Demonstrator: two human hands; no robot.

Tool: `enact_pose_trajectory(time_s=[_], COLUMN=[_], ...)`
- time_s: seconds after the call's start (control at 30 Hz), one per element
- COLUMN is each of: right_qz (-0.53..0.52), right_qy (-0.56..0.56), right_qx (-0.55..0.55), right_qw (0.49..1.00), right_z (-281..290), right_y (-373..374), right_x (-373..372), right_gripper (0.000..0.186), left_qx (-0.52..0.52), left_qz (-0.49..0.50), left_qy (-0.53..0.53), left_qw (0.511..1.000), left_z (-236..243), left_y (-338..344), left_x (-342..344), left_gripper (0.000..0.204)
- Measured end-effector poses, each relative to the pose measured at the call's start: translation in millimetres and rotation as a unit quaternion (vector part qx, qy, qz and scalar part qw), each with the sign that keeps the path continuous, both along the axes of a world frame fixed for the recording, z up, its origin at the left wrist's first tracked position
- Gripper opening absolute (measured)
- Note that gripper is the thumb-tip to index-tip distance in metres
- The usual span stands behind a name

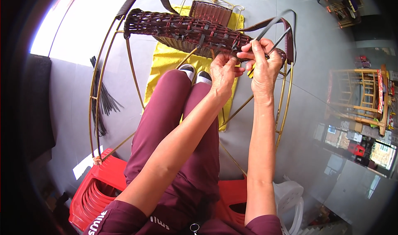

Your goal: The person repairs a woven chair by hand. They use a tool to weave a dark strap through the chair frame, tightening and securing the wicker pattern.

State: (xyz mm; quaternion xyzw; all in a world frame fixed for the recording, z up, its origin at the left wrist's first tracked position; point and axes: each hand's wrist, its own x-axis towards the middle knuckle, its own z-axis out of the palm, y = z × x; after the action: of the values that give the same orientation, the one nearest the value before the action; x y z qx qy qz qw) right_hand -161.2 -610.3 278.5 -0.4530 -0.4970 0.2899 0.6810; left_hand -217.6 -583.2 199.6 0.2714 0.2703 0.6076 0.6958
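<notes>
Toward the right end of the weave (178, 26), the right hand (264, 67) pinches a strip (279, 42), apparently controlling it, while the left hand (224, 71) bends, its grip unclear.

I find a grey floor (309, 98) below my fingers (259, 56). Beneath them, chiefly left, a yellow cloth (161, 69) lies spread. Well left of them: loose dark strips (109, 104). Left and nearer my body: stacked red stools (88, 197).

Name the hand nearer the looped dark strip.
Right: the right hand touches the looped dark strip; the left hand is farther left, at the woven panel.
</notes>
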Motion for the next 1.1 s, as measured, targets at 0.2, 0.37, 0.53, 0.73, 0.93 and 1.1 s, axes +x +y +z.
enact_pose_trajectory(time_s=[0.2, 0.37, 0.53, 0.73, 0.93, 1.1], right_qz=[0.03, -0.051, -0.048, -0.013, 0.07, 0.078], right_qy=[-0.024, -0.241, -0.325, -0.141, -0.033, -0.028], right_qx=[-0.005, 0.079, 0.075, 0.001, -0.052, -0.05], right_qw=[0.999, 0.966, 0.941, 0.99, 0.996, 0.995], right_z=[0.0, -7.1, -14.6, 9.0, 28.6, 40.5], right_y=[5.6, 4.7, -12.5, -8.4, -9.4, -11.8], right_x=[-1.3, -8.6, -11.6, 11.1, 24.0, 24.4], right_gripper=[0.008, 0.004, 0.004, 0.006, 0.011, 0.009], left_qx=[-0.007, 0.01, 0.071, -0.013, 0.092, 0.479], left_qz=[0.027, 0.057, 0.08, 0.023, -0.065, 0.245], left_qy=[0.0, -0.004, 0.041, 0.025, 0.293, 0.548], left_qw=[1.0, 0.998, 0.993, 0.999, 0.95, 0.641], left_z=[0.6, -5.9, -21.8, 9.7, 44.8, 92.1], left_y=[4.7, 12.4, 29.7, 8.3, -30.9, -12.3], left_x=[4.6, 10.5, 12.4, 9.8, -35.5, -55.8], left_gripper=[0.006, 0.008, 0.01, 0.017, 0.024, 0.06])
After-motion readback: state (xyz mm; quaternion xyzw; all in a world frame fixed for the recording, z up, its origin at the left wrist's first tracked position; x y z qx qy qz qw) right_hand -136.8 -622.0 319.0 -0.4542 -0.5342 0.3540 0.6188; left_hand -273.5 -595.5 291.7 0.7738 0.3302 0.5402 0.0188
